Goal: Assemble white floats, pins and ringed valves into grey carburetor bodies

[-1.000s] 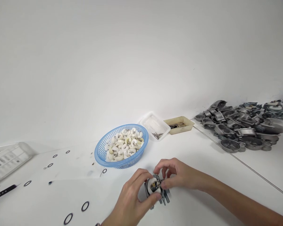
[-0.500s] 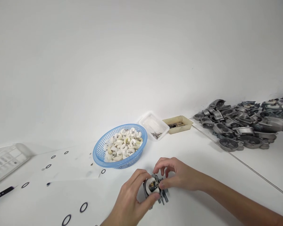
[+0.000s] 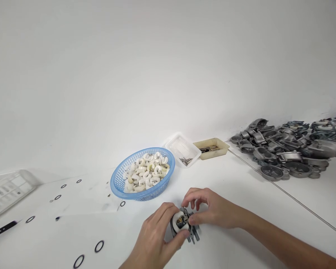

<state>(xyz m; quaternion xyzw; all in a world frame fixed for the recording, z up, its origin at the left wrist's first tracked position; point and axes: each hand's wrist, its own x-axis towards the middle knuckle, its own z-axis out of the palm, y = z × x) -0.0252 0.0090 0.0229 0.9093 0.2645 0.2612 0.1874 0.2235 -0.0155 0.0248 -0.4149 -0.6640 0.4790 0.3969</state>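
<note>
A grey metal carburetor body (image 3: 194, 233) rests low in the middle, with a white ring-shaped float (image 3: 177, 223) on it and brass parts inside the ring. My left hand (image 3: 156, 233) grips it from the left, fingers along the far side and thumb on the near edge of the float. From the right, my right hand (image 3: 210, 209) bends over the body's far edge. Its thumb tip presses beside the float's hinge, and the index finger reaches the far rim. Whether a small pin lies under that thumb is hidden.
Beyond my hands stands a blue basket (image 3: 114, 186) of white floats. Behind it are a white tray (image 3: 182, 144) with small metal pins and a beige tray (image 3: 224, 147) with tools. Carburetor bodies (image 3: 285, 149) pile up at right. Black rings (image 3: 99, 246) and a white rack (image 3: 11, 190) lie left.
Hardly anything differs. Both hands stay on the carburetor, with only a very slight shift of the left fingers.
</note>
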